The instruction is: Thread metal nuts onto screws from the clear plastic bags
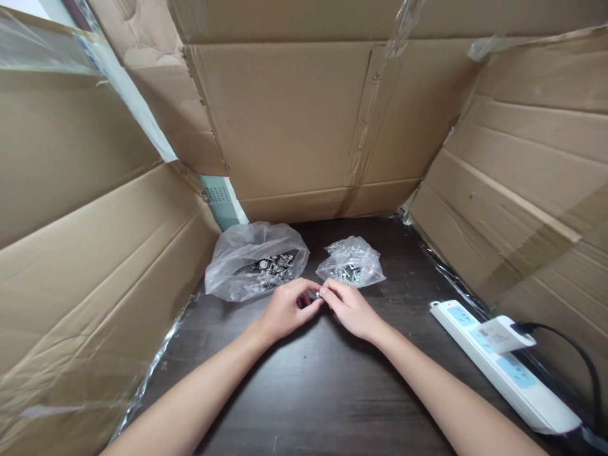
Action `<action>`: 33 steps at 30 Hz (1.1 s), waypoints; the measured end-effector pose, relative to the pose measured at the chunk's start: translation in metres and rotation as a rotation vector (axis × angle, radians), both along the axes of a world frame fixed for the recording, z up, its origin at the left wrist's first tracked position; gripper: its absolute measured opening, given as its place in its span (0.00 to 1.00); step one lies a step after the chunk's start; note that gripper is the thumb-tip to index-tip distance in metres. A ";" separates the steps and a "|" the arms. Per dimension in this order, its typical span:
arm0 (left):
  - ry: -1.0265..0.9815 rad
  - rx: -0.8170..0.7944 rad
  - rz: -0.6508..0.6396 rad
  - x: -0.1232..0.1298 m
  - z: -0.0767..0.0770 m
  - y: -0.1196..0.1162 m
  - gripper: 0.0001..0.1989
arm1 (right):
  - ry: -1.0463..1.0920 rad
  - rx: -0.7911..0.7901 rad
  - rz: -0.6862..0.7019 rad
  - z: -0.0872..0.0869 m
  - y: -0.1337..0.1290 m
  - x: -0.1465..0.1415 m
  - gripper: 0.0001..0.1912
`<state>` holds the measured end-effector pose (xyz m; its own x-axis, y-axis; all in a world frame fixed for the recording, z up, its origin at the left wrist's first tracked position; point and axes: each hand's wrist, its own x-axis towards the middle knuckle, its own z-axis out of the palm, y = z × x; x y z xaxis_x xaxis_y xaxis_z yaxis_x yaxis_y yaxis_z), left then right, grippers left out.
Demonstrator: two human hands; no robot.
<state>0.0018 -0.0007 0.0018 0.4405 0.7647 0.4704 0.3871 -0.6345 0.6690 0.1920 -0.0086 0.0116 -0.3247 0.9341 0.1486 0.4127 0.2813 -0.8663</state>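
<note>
My left hand (pixel 291 307) and my right hand (pixel 348 307) meet over the dark table, fingertips together. Between them is a small shiny metal part (pixel 318 294), pinched by the fingers of both hands; its exact shape is too small to tell. Behind my left hand lies an open clear plastic bag (pixel 232 269) holding many round metal pieces (pixel 275 266). A smaller clear bag (pixel 370 269) with small metal pieces (pixel 350 273) inside sits just behind my right hand.
Cardboard walls (pixel 294 114) stand at the back and on both sides of the dark table (pixel 304 392). At the right lies a white power strip (pixel 503 373) with a white plug-in adapter (pixel 503 334) and a black cable (pixel 582 354).
</note>
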 end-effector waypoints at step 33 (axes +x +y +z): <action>0.001 0.011 0.004 0.000 -0.002 0.000 0.07 | -0.031 -0.017 0.013 -0.001 0.000 0.000 0.17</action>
<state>0.0016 -0.0009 0.0000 0.4378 0.7613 0.4783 0.3901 -0.6402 0.6618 0.1923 -0.0088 0.0104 -0.3410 0.9320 0.1229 0.4356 0.2726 -0.8579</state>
